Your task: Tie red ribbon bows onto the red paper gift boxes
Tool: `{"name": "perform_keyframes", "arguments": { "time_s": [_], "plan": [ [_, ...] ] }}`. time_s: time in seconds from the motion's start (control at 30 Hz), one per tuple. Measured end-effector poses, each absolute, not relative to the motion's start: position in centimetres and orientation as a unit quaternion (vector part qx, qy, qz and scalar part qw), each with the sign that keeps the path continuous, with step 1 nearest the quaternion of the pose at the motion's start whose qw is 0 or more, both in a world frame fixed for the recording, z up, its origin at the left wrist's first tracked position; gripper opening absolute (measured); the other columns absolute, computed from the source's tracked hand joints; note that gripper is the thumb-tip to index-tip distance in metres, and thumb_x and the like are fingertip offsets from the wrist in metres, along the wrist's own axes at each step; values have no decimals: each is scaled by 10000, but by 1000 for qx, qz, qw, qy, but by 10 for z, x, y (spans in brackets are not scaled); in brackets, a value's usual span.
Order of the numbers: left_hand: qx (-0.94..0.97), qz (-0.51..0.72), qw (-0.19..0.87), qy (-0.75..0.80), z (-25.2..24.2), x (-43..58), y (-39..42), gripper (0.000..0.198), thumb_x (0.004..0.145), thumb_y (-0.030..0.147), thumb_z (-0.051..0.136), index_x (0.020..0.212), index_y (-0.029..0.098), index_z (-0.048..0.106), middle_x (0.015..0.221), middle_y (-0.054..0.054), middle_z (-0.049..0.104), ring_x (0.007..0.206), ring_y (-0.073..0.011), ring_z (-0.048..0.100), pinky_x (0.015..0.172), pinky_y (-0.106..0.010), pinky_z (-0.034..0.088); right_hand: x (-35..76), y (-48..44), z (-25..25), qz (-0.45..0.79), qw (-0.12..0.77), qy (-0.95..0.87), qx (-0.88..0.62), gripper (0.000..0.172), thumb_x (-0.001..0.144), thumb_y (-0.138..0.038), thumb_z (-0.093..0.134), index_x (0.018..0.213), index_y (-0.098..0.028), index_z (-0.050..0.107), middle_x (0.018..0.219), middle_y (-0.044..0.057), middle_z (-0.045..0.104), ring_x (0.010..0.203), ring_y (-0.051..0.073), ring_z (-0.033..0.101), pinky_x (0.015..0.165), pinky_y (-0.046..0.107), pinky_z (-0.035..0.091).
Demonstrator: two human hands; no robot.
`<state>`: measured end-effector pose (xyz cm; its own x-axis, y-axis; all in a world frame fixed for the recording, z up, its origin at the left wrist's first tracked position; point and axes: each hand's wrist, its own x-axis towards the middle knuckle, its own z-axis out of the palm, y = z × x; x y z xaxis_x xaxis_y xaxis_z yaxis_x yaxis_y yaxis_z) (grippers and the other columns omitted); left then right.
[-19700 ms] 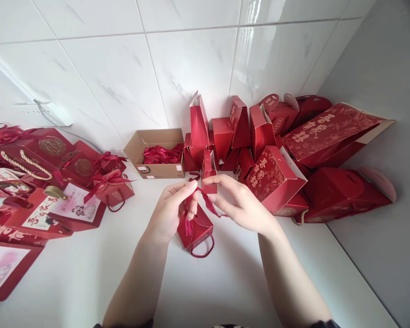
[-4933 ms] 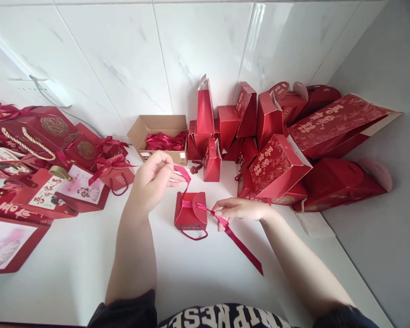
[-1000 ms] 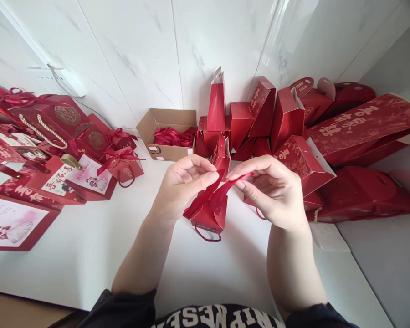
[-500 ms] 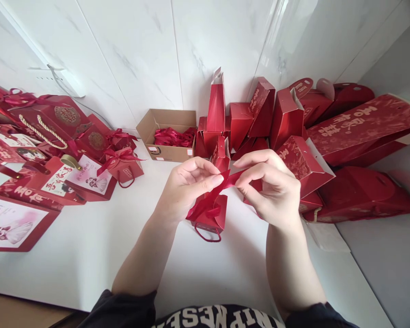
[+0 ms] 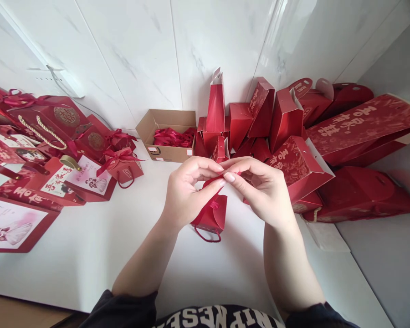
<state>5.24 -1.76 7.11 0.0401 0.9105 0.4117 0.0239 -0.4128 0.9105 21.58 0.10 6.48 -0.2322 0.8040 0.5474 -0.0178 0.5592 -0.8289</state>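
Observation:
A small red gift box [image 5: 210, 222] with a red cord handle stands on the white table in front of me. Above it, a red ribbon [image 5: 210, 186] runs up from the box's top to my fingers. My left hand [image 5: 193, 189] pinches the ribbon between thumb and fingers. Thumb and forefinger of my right hand [image 5: 259, 189] are closed on the ribbon too, with both hands' fingertips touching. The fingers partly hide the ribbon and the upper part of the box.
A cardboard box [image 5: 172, 154] of red ribbons stands against the tiled wall. Several red gift boxes [image 5: 282, 118] crowd the right side. On the left are finished-looking boxes with bows [image 5: 125, 166] and picture cards [image 5: 12, 223]. The white table [image 5: 123, 255] lies beneath.
My right hand has moved left, bringing its fingertips against those of my left hand. The stretch of ribbon between them has closed up. The gift box has stayed in place.

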Motion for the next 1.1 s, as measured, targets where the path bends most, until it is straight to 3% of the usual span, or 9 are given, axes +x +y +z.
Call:
{"name": "perform_keyframes", "arguments": {
  "time_s": [0.17, 0.43, 0.53, 0.7, 0.8, 0.97, 1.1],
  "plan": [
    [606, 534, 445, 387, 74, 48, -17, 175, 861, 281, 673, 1014, 200, 691, 886, -45, 728, 829, -176, 703, 772, -303, 582, 215, 2, 63, 361, 571, -660, -328, 93, 861, -284, 701, 838, -194, 696, 817, 29, 714, 732, 152, 668, 661, 279, 575],
    [611, 430, 525, 408, 75, 39, -15, 265, 833, 307, 701, 1075, 206, 739, 1018, -82, 754, 926, -237, 712, 799, -329, 584, 215, 2, 65, 342, 601, -644, -328, 50, 852, -241, 711, 830, -195, 710, 800, 26, 710, 701, 142, 662, 638, 267, 579],
    [612, 425, 517, 421, 75, 40, -16, 234, 836, 314, 695, 1032, 195, 744, 1001, -78, 752, 930, -232, 706, 812, -329, 575, 215, 2, 64, 341, 616, -631, -326, 24, 845, -215, 718, 864, -202, 724, 822, 27, 728, 736, 151, 684, 674, 280, 596],
    [608, 388, 540, 434, 74, 44, -18, 162, 801, 331, 730, 868, 183, 740, 791, -49, 751, 744, -204, 712, 668, -297, 570, 213, 0, 61, 324, 631, -625, -326, 92, 864, -199, 692, 947, -215, 728, 908, 35, 750, 769, 166, 718, 720, 313, 625],
    [609, 381, 550, 425, 73, 48, -19, 202, 836, 364, 694, 816, 170, 745, 793, -66, 762, 746, -208, 722, 693, -306, 577, 210, -1, 62, 329, 643, -620, -306, 95, 889, -201, 661, 965, -215, 715, 935, 41, 752, 800, 173, 729, 723, 313, 630],
    [606, 428, 527, 415, 74, 50, -18, 206, 858, 348, 675, 798, 163, 746, 750, -50, 757, 731, -185, 726, 678, -263, 585, 210, 0, 65, 362, 644, -595, -316, 259, 862, -290, 706, 1103, -229, 635, 1011, 52, 731, 882, 182, 712, 745, 310, 610],
    [609, 458, 492, 420, 77, 49, -18, 203, 868, 321, 667, 793, 151, 749, 730, -44, 751, 722, -167, 718, 667, -235, 582, 212, 0, 68, 403, 575, -620, -351, 155, 841, -352, 722, 844, -207, 666, 774, 9, 679, 692, 144, 664, 631, 262, 563]
  ]
}}
